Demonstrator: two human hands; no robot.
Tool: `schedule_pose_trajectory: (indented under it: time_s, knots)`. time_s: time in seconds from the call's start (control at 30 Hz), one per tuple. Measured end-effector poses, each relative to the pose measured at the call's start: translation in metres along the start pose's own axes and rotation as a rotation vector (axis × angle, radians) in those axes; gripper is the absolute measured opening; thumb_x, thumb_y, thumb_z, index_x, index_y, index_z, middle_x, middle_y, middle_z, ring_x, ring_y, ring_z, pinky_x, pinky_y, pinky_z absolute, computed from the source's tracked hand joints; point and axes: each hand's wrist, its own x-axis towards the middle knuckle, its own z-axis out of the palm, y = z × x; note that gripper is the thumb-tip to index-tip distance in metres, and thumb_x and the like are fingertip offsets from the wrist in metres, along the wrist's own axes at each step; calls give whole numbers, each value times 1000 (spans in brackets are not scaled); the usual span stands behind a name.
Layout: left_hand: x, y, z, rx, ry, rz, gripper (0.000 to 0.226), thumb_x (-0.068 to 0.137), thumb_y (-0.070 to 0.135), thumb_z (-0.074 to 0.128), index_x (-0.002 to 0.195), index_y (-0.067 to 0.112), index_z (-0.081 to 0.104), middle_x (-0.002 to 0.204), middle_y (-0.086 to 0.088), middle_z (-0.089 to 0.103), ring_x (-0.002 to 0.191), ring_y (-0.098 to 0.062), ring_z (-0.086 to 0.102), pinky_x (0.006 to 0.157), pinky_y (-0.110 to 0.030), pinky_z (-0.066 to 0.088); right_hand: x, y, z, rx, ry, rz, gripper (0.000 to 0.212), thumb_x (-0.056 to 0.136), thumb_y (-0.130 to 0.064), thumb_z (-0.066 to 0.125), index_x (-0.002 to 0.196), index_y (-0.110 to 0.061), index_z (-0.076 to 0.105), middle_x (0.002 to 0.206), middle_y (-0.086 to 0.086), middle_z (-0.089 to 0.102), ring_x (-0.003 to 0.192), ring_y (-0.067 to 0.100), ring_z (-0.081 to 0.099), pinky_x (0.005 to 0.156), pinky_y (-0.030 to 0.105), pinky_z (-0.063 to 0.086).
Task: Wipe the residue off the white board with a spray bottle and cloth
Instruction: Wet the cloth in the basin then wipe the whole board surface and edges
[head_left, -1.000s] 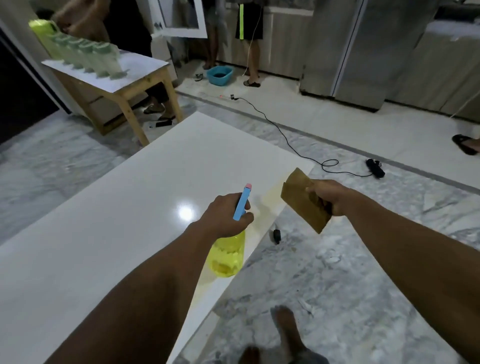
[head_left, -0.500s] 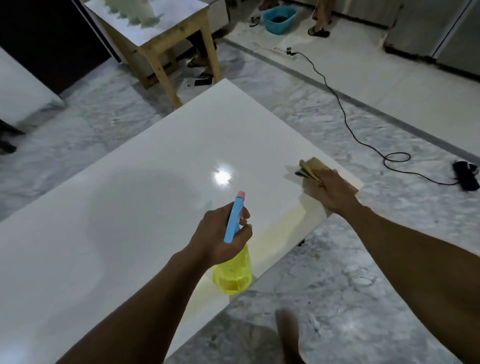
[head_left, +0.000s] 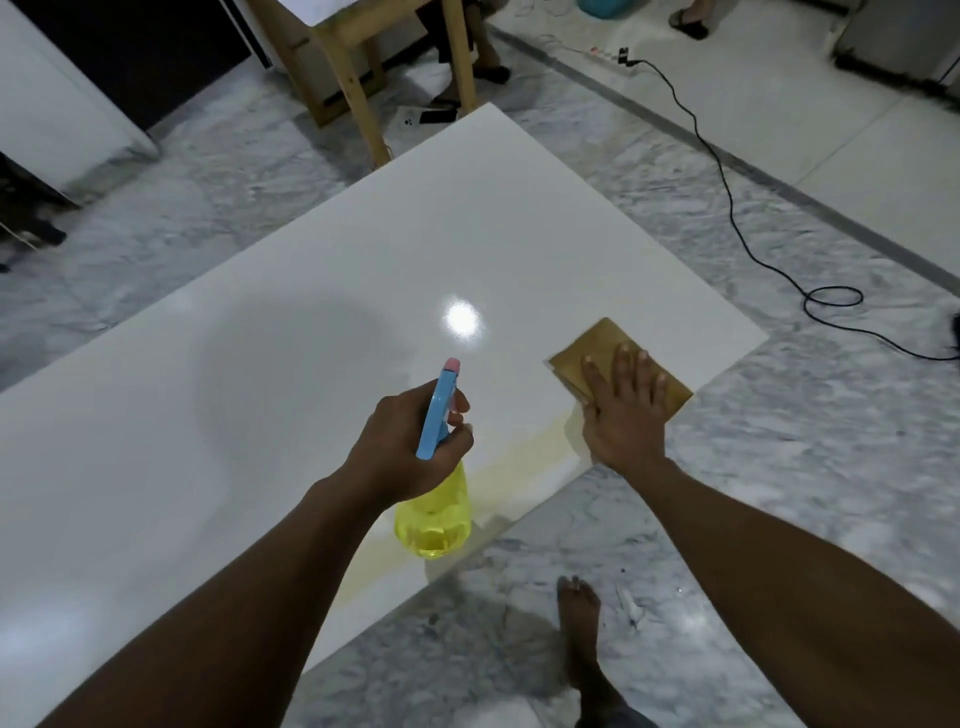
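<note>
A large glossy white board (head_left: 291, 322) lies flat across the middle of the view. A yellowish streak of residue (head_left: 524, 457) runs along its near right edge. My left hand (head_left: 410, 447) is shut on a spray bottle (head_left: 436, 519) with a yellow body and a blue trigger head, held over the board's near edge. My right hand (head_left: 623, 415) presses flat, fingers spread, on a folded tan cloth (head_left: 597, 358) that lies on the board near its right corner, at the end of the streak.
Marble floor surrounds the board. A black cable (head_left: 727, 208) loops across the floor at the right. A wooden table's legs (head_left: 358, 104) stand past the board's far corner, with a person's feet behind. My bare foot (head_left: 582, 623) stands by the near edge.
My right hand brought the cloth down from the air onto the board and now presses it flat, nearer to me along the edge. My view has tipped further down. The bottle stays held.
</note>
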Motion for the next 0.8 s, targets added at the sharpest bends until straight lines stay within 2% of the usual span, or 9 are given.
schedule_pose_trajectory:
  time_s: [0.23,0.43,0.6,0.67,0.8]
  knots:
    - [-75,-45,-27,-10,19,-3,17,79,36,65,94,28,62,95,5,74,81,-16,70,76,-42,60,-67,-85,40,-21,25,-39,64,89,-35,40,151,-24,37,161,22,23,149,44,14,117,62,13]
    - [-164,-109,-49,7,47,52,18,80,35,65,95,26,63,92,5,74,81,-16,70,76,-40,58,-125,-154,78,-27,74,-73,64,89,-38,34,151,-24,38,160,23,26,148,45,16,116,63,13]
    - [-258,-177,-81,23,55,87,18,81,45,59,95,33,57,94,6,73,78,-18,70,73,-42,58,-182,-238,116,-40,96,-87,64,91,-38,41,153,-26,32,162,22,20,150,44,11,117,62,9]
    - [-291,-204,-95,20,57,67,19,80,46,57,94,33,57,92,5,73,77,-20,70,73,-42,57,-204,-269,128,-37,97,-94,64,90,-38,43,152,-26,34,161,23,21,149,45,13,117,62,11]
    - [-346,-255,-126,-14,75,-38,11,81,36,62,90,33,57,90,4,73,76,-18,69,73,-40,57,-244,-326,150,-33,99,-93,66,87,-36,45,151,-24,38,160,24,24,147,47,17,116,64,13]
